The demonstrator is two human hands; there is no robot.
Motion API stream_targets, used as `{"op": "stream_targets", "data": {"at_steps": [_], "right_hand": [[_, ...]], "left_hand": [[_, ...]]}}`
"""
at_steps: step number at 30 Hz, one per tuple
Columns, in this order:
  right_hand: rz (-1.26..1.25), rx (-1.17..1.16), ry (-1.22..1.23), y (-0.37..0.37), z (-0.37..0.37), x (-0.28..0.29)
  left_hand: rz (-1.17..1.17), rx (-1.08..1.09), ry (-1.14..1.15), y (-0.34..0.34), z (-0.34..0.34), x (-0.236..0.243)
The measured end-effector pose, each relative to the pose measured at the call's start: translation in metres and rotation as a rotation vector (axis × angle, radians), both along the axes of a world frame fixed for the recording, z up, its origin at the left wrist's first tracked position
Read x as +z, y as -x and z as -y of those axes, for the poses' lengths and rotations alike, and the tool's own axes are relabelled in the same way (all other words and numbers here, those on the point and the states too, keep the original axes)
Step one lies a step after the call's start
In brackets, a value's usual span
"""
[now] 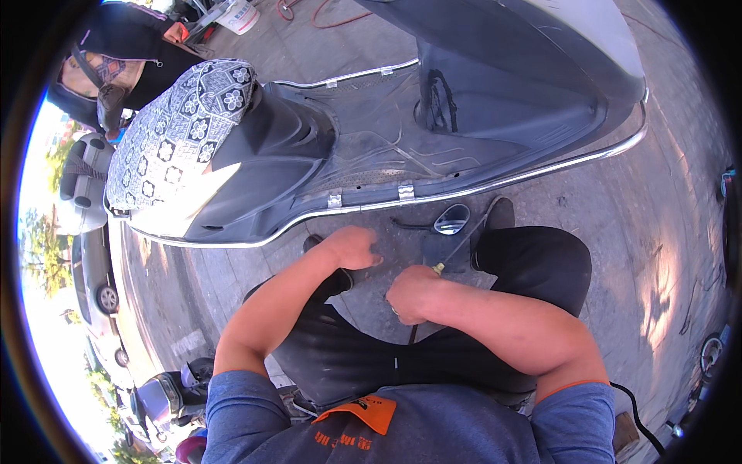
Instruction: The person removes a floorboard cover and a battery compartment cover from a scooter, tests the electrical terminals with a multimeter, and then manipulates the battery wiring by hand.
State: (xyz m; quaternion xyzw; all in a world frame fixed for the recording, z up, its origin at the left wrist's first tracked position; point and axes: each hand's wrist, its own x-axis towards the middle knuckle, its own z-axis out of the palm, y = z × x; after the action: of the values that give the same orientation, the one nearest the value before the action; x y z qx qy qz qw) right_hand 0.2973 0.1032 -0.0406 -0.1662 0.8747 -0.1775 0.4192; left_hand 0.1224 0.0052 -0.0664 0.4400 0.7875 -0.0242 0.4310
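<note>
My right hand [415, 295] is closed around the yellow handle of a screwdriver [441, 267], whose thin shaft points up and to the right. Left of it, my left hand [355, 248] hangs between my knees with its fingers curled; whatever it may hold is hidden. On the ground just beyond my hands lies a scooter mirror [451, 220] with a dark stem. In front of me stands a scooter [267, 174] with grey and black panels, and a chrome side rail [371, 203] runs along its near lower edge. Neither hand touches the scooter.
A black-and-white patterned cover [182, 127] lies over the scooter's seat. Another person [127, 58] is at the far left, near a white bucket [237, 16]. A red hose [340, 23] lies on the paving behind. Parked vehicles [93, 271] stand along the left side.
</note>
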Motion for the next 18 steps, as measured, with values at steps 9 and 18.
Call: {"op": "stream_targets", "data": {"at_steps": [9, 18], "right_hand": [[-0.056, -0.094, 0.033, 0.004, -0.011, -0.013], [-0.266, -0.242, 0.070, 0.038, -0.026, 0.013]], "left_hand": [[0.939, 1.731, -0.649, 0.062, 0.005, -0.045], [0.796, 1.868, -0.833, 0.090, -0.023, -0.058]]}}
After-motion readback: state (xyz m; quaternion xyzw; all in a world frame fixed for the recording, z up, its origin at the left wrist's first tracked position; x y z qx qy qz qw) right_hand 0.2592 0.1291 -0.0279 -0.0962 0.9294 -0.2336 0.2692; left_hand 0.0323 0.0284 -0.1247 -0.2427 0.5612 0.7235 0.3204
